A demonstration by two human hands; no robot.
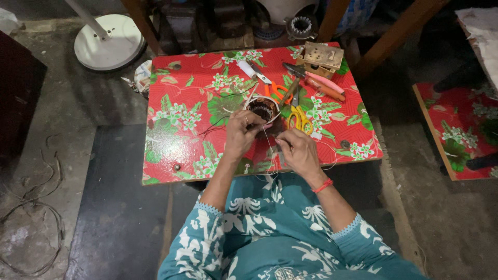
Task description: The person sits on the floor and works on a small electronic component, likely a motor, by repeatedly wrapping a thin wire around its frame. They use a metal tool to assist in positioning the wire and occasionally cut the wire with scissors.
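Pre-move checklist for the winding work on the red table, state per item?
1. Left hand steadies the round wound coil: ok, fingers rest on its rim.
2. Right hand has the thin thread: cannot tell, too fine to see the pinch.
3. Yellow scissors within reach: ok, beside the coil.
4. Orange scissors off the coil: ok, lying just behind it.
5. Coil sits on the flowered table: ok, well inside the edge.
6. Loose dark wires away from the hands: not ok, they trail by the left hand.
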